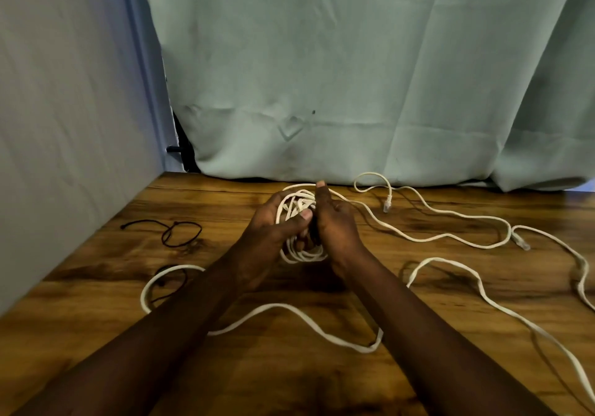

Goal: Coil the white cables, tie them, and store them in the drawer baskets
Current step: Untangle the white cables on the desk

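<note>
A coil of thin white cable (297, 204) is held up over the middle of the wooden table (322, 377). My left hand (273, 222) grips the coil from the left, thumb across its front. My right hand (335, 222) holds it from the right, thumb pointing up; its fingers are hidden behind the coil. The cable's loose tail (428, 238) trails right to a clear plug (387, 204). A flat white cable (289, 311) snakes across the near table under both forearms, and another plug (521, 242) lies at the right.
Two black cord ties lie on the left of the table: one (175, 233) farther back, one (175, 282) beside the flat cable's loop. A grey wall (64, 126) stands at the left, and a green curtain (354, 77) hangs behind the table's back edge. No drawer or basket is in view.
</note>
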A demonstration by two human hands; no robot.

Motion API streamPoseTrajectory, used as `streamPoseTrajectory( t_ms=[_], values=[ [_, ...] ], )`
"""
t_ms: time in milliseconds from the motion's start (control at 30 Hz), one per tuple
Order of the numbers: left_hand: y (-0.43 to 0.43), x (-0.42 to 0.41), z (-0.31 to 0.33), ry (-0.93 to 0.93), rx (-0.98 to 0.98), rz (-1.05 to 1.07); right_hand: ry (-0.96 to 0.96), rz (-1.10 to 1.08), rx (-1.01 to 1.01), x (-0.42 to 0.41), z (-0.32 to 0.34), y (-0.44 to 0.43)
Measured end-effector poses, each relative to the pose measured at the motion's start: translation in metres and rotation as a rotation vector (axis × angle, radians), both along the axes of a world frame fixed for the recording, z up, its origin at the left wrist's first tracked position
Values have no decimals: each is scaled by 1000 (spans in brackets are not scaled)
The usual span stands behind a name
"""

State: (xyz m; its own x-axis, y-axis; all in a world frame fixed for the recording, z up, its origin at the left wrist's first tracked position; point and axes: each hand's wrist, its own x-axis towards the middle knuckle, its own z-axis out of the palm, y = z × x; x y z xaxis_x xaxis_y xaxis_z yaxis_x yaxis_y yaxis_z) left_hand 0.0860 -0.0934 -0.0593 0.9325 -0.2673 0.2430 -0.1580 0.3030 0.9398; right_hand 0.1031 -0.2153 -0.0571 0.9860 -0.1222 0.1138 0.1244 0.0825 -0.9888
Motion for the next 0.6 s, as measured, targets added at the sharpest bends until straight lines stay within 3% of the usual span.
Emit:
streamPoseTrajectory(
  t_ms=[100, 200, 300, 467, 600],
  values=[
    [3, 5, 1, 124, -6, -65, -42, -14, -124, 5, -5, 0],
    [5, 7, 5, 242, 44, -169, -149, -133, -443, 9, -6, -4],
    [8, 3, 10, 375, -118, -309, -256, -221, -659, 6, -2, -9],
    [2, 4, 2, 279, -176, -92, -341, -237, -686, 9, -2, -9],
    [-4, 3, 2, 303, -239, -52, -375, -269, -712, 12, -5, -12]
  ],
)
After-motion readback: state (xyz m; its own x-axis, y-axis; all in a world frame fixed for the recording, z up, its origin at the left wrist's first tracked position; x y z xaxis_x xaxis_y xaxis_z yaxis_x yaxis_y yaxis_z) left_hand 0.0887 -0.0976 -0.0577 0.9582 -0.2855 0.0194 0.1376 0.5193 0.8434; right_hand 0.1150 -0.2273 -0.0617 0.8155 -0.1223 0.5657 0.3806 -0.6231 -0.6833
